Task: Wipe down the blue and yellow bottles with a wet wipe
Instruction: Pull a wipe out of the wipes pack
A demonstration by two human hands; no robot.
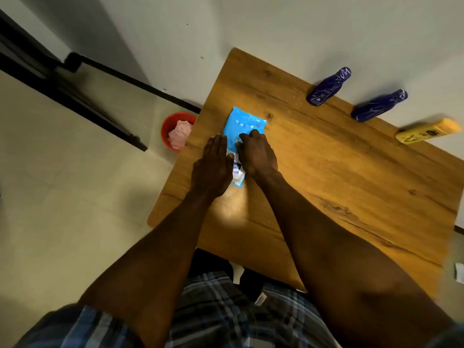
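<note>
Red bin (167,126) stands on the floor, left. Left hand (212,167) lies flat, fingers straight, steadying the wipe pack (242,126); right hand (256,153) curls at its flap. Risk: several wipes pulling out together. Blue bottles (326,87) (379,106) and yellow bottle (426,133) stand well apart along the wall, untouched.

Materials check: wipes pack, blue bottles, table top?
Wipes pack: soft glossy plastic film, creased, likely. Blue bottles: apparently glossy plastic or shrink wrap, wrinkled highlights; unclear which. Table top: wood or wood-look laminate, visible grain and knots.
</note>
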